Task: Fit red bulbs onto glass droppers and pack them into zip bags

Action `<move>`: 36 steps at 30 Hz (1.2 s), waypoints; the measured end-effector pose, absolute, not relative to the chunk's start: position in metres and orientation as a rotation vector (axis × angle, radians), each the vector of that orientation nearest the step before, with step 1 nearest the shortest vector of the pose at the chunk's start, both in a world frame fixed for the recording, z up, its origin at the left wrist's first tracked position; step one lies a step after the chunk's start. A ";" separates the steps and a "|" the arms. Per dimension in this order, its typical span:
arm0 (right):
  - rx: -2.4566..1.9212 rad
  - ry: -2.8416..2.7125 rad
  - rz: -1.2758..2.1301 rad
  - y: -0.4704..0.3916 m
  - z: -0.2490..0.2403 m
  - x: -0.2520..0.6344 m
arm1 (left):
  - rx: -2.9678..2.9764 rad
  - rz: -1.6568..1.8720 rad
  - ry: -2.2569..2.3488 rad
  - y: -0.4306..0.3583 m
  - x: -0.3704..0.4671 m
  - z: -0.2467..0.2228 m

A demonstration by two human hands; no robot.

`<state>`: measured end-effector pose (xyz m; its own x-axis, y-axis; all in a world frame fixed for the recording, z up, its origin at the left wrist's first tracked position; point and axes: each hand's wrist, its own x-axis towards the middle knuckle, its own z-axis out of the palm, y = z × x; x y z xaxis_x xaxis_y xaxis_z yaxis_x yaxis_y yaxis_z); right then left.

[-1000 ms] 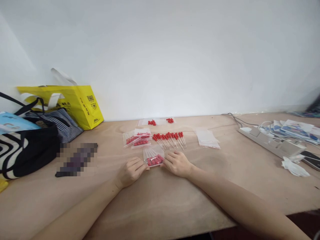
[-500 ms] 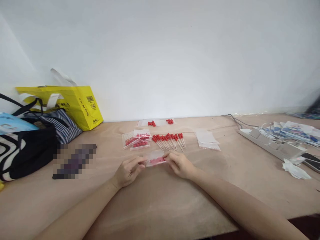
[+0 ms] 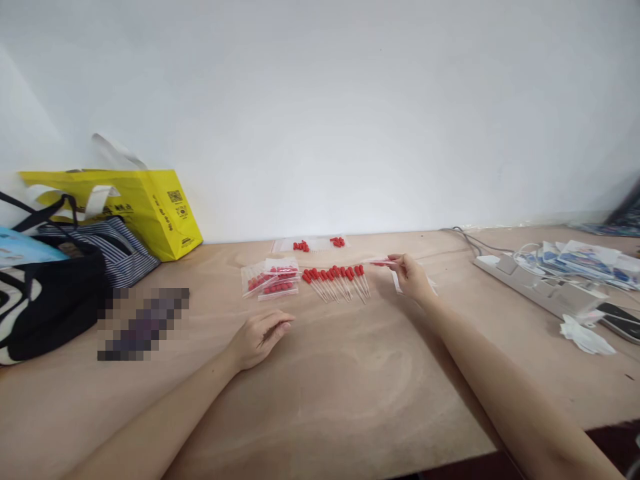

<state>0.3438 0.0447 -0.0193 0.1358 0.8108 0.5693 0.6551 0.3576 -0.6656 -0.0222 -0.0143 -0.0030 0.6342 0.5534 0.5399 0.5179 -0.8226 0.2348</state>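
My right hand pinches a small clear plastic bag with red pieces inside, held above the table to the right of a fanned row of droppers. Those droppers have red bulbs and thin clear stems. Under the right hand lies a stack of flat clear bags, partly hidden by it. My left hand rests on the table with nothing in it, its fingers loosely curved and a little apart from the thumb. Beyond it, filled clear bags with red-bulbed droppers lie in a pile.
At the back, a clear bag bears two clusters of red bulbs. A yellow shopping bag and a black bag stand left, near a blurred dark item. A power strip, papers, tissue and phone lie right.
My left hand has let go of the small bag with red pieces. My right hand has carried it forward and right, over the stack of flat bags.
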 end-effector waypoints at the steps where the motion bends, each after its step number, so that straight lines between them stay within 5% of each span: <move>1: -1.415 -1.606 0.182 0.047 -0.022 0.347 | 2.785 0.950 0.907 -0.014 -0.023 -0.004; 10: -1.655 -2.062 0.039 0.050 -0.028 0.364 | 2.734 0.921 0.876 -0.015 -0.020 -0.001; 20: -2.510 -1.090 0.080 0.045 -0.027 0.399 | 2.704 0.863 0.867 -0.013 -0.021 -0.003; 30: -2.194 -1.113 -0.053 0.041 -0.021 0.393 | 2.704 0.833 0.873 -0.013 -0.021 -0.003; 36: -1.449 -1.286 -0.127 0.039 -0.009 0.358 | 2.721 0.827 0.949 -0.013 -0.021 -0.003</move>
<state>0.3580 0.0387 -0.0085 0.3962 0.6127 0.6838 0.7346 0.2352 -0.6364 -0.0207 -0.0132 -0.0027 0.6493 0.6108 0.4532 0.5321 -0.7906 0.3031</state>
